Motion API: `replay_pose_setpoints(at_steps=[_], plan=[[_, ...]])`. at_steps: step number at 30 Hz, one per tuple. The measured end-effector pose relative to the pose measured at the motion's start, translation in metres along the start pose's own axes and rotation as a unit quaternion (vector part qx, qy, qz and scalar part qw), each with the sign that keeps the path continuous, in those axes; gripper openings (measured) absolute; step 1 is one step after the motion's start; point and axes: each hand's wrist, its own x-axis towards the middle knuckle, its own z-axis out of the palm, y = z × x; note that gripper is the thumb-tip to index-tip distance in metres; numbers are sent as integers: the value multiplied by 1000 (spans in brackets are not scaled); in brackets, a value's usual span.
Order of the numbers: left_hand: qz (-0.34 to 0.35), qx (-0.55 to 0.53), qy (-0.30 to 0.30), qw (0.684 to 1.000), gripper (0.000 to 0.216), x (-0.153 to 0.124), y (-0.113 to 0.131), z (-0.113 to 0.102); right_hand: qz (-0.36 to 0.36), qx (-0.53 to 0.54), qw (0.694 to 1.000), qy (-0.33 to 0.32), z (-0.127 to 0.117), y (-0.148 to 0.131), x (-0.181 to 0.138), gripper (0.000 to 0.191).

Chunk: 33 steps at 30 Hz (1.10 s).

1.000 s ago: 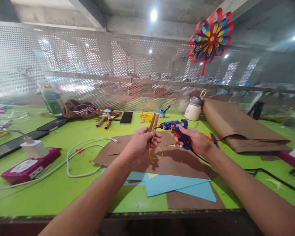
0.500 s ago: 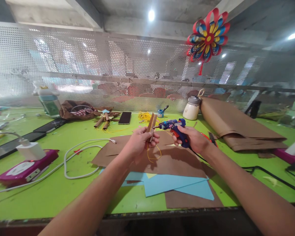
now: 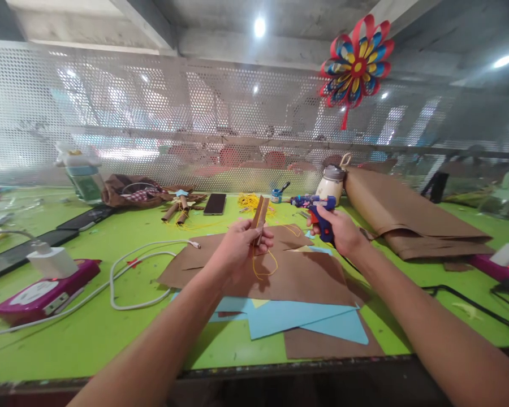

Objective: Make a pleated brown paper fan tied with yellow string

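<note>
My left hand (image 3: 242,242) pinches a narrow folded strip of brown paper (image 3: 261,213), which stands up slanted from the fingers. A thin yellow string (image 3: 275,265) hangs in a loop below that hand. In my right hand (image 3: 341,229) is a blue hot glue gun (image 3: 324,221) with a red trigger, its nozzle pointing left and away from the strip. Its black cord trails down behind the wrist. Beneath both hands lie brown paper sheets (image 3: 305,280), partly over light blue paper (image 3: 288,321).
A purple power strip (image 3: 38,291) with a white cable stands left. Farther back are rolled brown paper tubes (image 3: 169,211), a phone (image 3: 215,204), tangled yellow string (image 3: 250,200), a small blue pot (image 3: 276,195) and a white bottle (image 3: 330,183). A large folded brown paper (image 3: 407,209) lies right.
My right hand has drawn the glue gun back to the right, away from the strip. My left hand stays nearly in place, still holding the strip.
</note>
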Motion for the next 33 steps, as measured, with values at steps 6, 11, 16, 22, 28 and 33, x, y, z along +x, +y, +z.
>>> replay_pose_setpoints(at_steps=[6, 11, 16, 22, 28, 33], plan=[[-4, -5, 38, 999, 12, 5, -1, -5, -135, -446, 883, 42, 2, 32, 10, 33], [-10, 2, 52, 999, 10, 11, -9, -11, -186, -569, 799, -59, 7, 54, 26, 31], [-18, -1, 23, 1000, 10, 10, -12, -12, -192, -553, 796, -156, 7, 55, 36, 25], [-11, -14, 0, 1000, 10, 8, -10, -12, -195, -510, 831, -105, 10, 34, 21, 27], [-12, -11, -15, 1000, 10, 7, -8, -11, -210, -355, 910, -41, 37, 10, 2, 20], [-10, -17, -11, 1000, 11, 9, -1, -14, -192, -346, 918, -20, 36, 12, 2, 21]])
